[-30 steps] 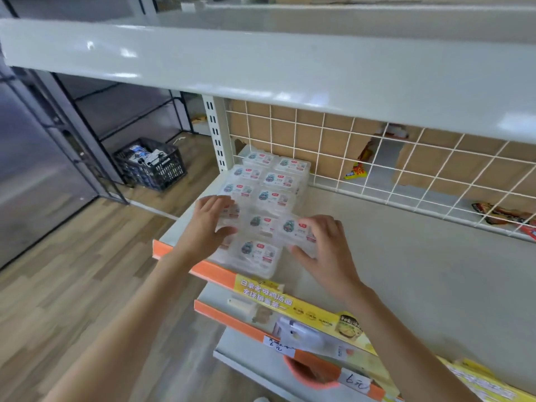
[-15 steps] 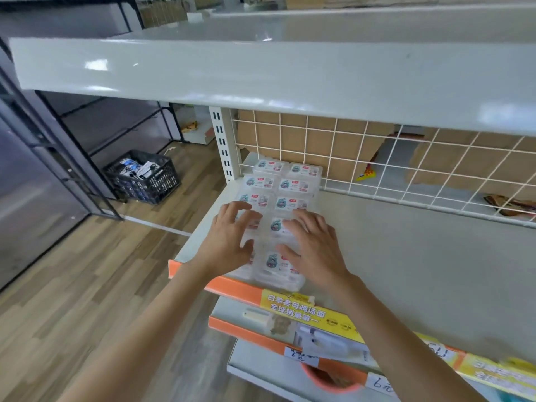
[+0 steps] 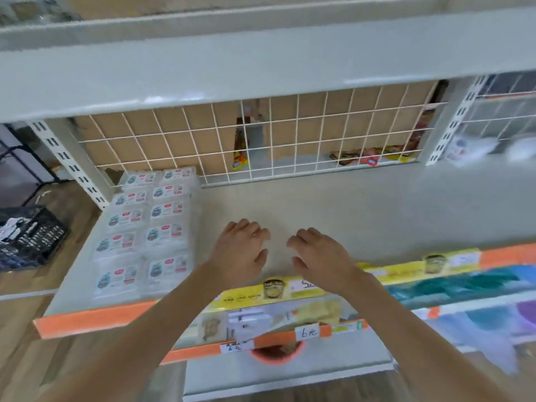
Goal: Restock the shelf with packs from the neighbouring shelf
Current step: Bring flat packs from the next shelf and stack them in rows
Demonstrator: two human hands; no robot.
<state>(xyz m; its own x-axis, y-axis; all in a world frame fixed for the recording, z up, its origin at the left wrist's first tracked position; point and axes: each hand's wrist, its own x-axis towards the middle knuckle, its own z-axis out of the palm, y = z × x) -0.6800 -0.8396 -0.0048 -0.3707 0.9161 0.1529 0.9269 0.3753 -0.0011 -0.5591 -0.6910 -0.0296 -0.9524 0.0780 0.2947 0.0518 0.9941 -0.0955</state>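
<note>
Two rows of clear plastic packs with blue and red labels lie flat on the left end of the grey shelf. My left hand hovers over the bare shelf just right of the packs, fingers loosely curled and holding nothing. Beside it, my right hand hangs the same way, also holding nothing. On the neighbouring shelf at the far right, blurred white packs lie behind the upright.
A white wire grid backs the shelf, with snack packets behind it. An upper shelf overhangs. Orange and yellow price strips edge the front. Lower shelves hold goods. A black crate stands on the wood floor at left.
Both hands have let go of the packs and moved right over the bare shelf. The view has swung right, bringing the neighbouring shelf into sight.
</note>
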